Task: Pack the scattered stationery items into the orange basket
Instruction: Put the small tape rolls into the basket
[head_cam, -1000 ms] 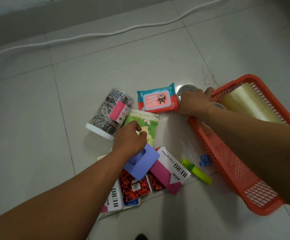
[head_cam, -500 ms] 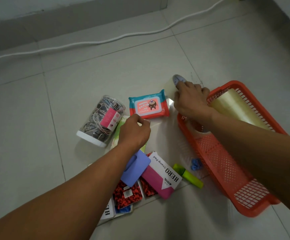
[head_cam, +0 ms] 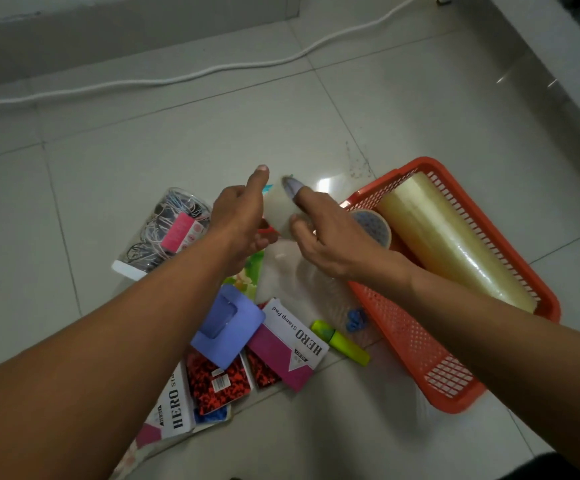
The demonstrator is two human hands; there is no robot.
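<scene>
Fingers [head_cam: 300, 228] of left hand [head_cam: 238, 220] and right hand [head_cam: 330, 237] grip clear roll [head_cam: 278, 209]; basket [head_cam: 416, 341] holds two.

Tiled floor [head_cam: 177, 140], orange basket [head_cam: 416, 344], clear jar [head_cam: 163, 233], green highlighter [head_cam: 342, 346], perhaps blue clips [head_cam: 355, 320]

We log a bare left hand [head_cam: 238, 220] and a bare right hand [head_cam: 326, 237], nails short and plain, on a bare left forearm [head_cam: 125, 323] and right forearm [head_cam: 489, 313], wrists bare too.
</scene>
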